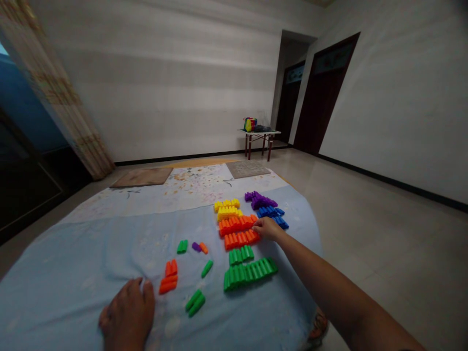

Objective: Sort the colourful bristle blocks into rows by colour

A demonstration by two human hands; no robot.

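Note:
My right hand (267, 228) reaches over the cloth, fingers pinched at the right end of the orange peg rows (237, 225), on an orange peg that the fingertips partly cover. These are short plastic pegs, laid side by side. Yellow pegs (228, 211) lie beyond the orange ones, and green pegs (248, 274) lie nearer to me. Purple pegs (260, 200) and blue pegs (270, 211) are grouped just past my right hand. My left hand (127, 314) rests on the cloth, fingers loosely extended and holding nothing, left of some loose orange pegs (168, 282).
Loose green pegs (195, 302) and a purple peg (196, 246) are scattered between my hands. A blue cloth (91, 253) covers the surface, with two brown mats (142, 177) at its far side. A small folding table (259, 132) holding a colourful bag stands by the wall.

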